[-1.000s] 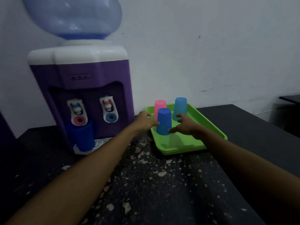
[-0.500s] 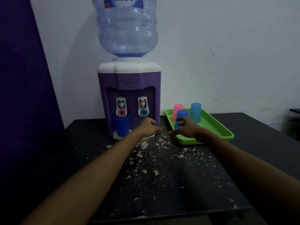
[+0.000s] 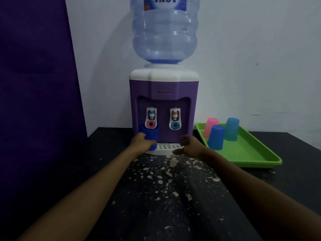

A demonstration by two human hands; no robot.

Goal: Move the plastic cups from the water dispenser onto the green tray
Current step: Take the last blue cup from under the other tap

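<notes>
Left hand (image 3: 142, 143) wrapped around dark blue cup (image 3: 150, 134) on dispenser (image 3: 164, 105); right hand (image 3: 188, 146) half-open, empty.

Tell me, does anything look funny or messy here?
Yes. The black tabletop is speckled with pale chipped patches in front of the purple water dispenser, like worn paint. The three plastic cups on the green tray stand upside down. Nothing looks spilled.

2 bare forearms, sleeveless, with bare hands (image 3: 144, 142).
</notes>
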